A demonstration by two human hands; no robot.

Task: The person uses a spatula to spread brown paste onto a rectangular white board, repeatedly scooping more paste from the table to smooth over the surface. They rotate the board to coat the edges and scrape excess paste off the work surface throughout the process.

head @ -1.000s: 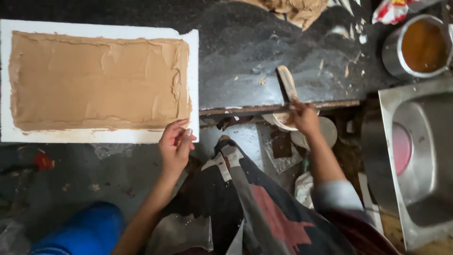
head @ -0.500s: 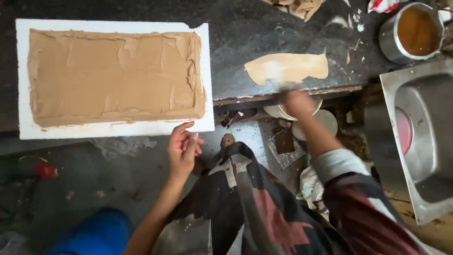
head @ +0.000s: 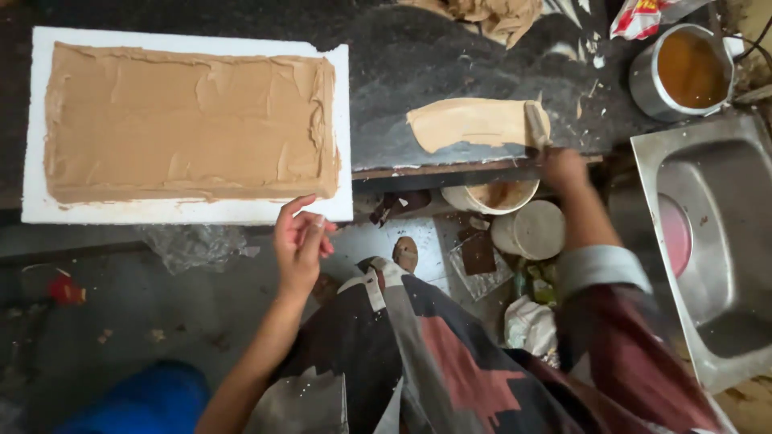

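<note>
The right hand [head: 563, 169] is gripping a flat spreader [head: 536, 127] on the tan paste smear [head: 474, 122], right of the white board [head: 189, 210]. The left hand [head: 299, 241] is hanging open, empty, just near the board's edge.

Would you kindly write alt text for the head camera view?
Seen from above, a right hand spreads tan paste on a dark counter with a scraper. The left hand rests open beside a white board coated in the same paste.
</note>
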